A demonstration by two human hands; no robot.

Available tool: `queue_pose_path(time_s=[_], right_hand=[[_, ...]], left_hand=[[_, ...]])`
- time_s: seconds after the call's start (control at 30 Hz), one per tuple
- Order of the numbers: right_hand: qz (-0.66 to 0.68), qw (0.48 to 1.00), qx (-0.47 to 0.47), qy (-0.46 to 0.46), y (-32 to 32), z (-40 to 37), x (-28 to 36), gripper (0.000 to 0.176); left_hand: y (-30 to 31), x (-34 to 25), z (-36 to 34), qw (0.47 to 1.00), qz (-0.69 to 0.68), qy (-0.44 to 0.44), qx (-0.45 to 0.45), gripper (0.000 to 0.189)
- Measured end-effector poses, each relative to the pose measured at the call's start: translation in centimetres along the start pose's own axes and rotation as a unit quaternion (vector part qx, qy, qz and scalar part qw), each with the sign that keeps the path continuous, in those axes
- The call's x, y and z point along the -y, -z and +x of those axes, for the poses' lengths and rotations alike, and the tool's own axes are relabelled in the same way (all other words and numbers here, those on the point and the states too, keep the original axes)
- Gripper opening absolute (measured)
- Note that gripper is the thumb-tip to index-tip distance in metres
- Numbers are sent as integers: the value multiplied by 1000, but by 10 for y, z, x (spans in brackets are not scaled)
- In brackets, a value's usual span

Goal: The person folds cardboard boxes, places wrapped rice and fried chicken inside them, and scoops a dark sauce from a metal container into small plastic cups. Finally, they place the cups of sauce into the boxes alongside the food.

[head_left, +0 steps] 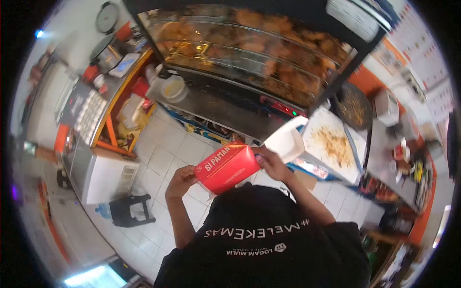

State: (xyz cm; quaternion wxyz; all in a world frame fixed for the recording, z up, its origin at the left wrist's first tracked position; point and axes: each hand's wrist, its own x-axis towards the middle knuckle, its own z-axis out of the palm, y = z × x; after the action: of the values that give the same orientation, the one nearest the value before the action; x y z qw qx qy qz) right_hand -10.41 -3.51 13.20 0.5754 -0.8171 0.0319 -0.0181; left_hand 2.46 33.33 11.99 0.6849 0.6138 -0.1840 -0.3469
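red paperboard: the carton [225, 167] is being held up in front of the black shirt [269, 240], over the white tiled floor [163, 153], just short of the glass warmer [249, 53] stocked with fried pieces. it is being gripped at both ends: the left hand [181, 181] is being curled shut around the lower left corner, and the right hand [271, 162] is being pinched narrow onto the upper right edge. it is being judged light and probably empty. the board is thin, stiff along the folds and soft on the flat panels, so dents are being expected if the faces are squeezed. hold is best being taken at corners and creases, not mid-panel. the slightly glossy surface is being rated slippery for greasy fingers. look: a folded box, tilted, with plain red faces and white "si paman" lettering beside a small round mark. whether the far flap is shut cannot be told. a white open box [288, 143] is being seen just behind the right hand, beside a tray [353, 168] of crumbs.
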Motion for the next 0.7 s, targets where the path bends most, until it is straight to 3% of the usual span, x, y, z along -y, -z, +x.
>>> queue_pose_path(time_s=[0.03, 0.07, 0.13, 0.23, 0.33, 0.37, 0.47, 0.53, 0.57, 0.6, 0.7], right_hand=[[116, 982, -121, -87, -1, -18, -10, 30], [-19, 974, -164, -157, 10, -36, -58, 34], [-341, 932, -121, -33, 23, -65, -99, 64], [-478, 876, -51, -39, 17, -62, -137, 95], [-423, 903, -41, -70, 16, -26, -173, 105], [-412, 906, -67, -75, 17, -14, -169, 101], [-379, 901, -67, -201, 27, 30, -166, 94], [-358, 909, -112, -184, 32, 54, -197, 85], [-331, 917, -122, -188, 34, 70, -220, 84], [-305, 924, -131, -191, 35, 81, -231, 83], [-300, 926, -146, -176, 31, 75, -206, 80]], left_hand=[[1, 1, 0, 1000, 11, -4, -10, 29], [0, 5, 9, 999, 23, -21, -23, 29], [0, 16, 10, 992, -106, -52, -41, 38], [-18, -10, 5, 970, -180, -34, -159, 44], [-21, -25, 9, 965, -232, -58, -109, 32], [-24, -30, 11, 970, -208, -49, -116, 32], [-27, -38, 13, 979, -168, -36, -107, 32], [-21, -28, 8, 980, -183, -39, -64, 32], [-16, -17, 4, 966, -249, 16, -72, 30], [-24, -28, 1, 970, -242, 21, -23, 30], [-40, -21, -7, 961, -253, 71, -88, 29]])
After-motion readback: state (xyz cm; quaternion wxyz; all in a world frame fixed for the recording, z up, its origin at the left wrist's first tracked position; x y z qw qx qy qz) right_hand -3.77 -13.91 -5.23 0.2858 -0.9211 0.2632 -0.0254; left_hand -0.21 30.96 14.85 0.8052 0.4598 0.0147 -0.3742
